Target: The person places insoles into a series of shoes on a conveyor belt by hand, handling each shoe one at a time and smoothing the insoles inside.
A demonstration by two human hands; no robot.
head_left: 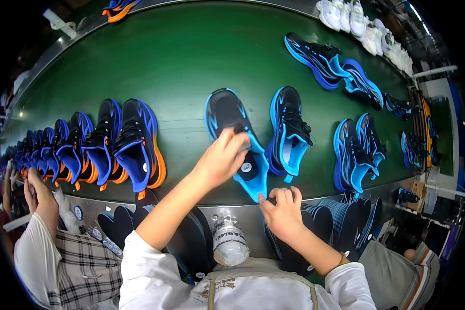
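Note:
A black sneaker with a bright blue lining (225, 106) lies in front of me on the green belt, its toe pointing away. My left hand (223, 159) is closed at its tongue and laces, covering that part. At the heel, the thumb and fingers of my right hand (284, 213) pinch the blue collar edge. Inside the shoe a dark insole with a round white sticker (247, 168) shows. Just to the right stands a similar black and blue sneaker (285, 126), touched by neither hand.
Black and purple sneakers with orange soles (139, 134) line the belt (191, 46) on the left. More blue sneakers (349, 150) lie to the right. Stacked insoles (341, 222) and a clear, taped container (230, 240) sit along the near edge. Another person's hand (39, 194) is at left.

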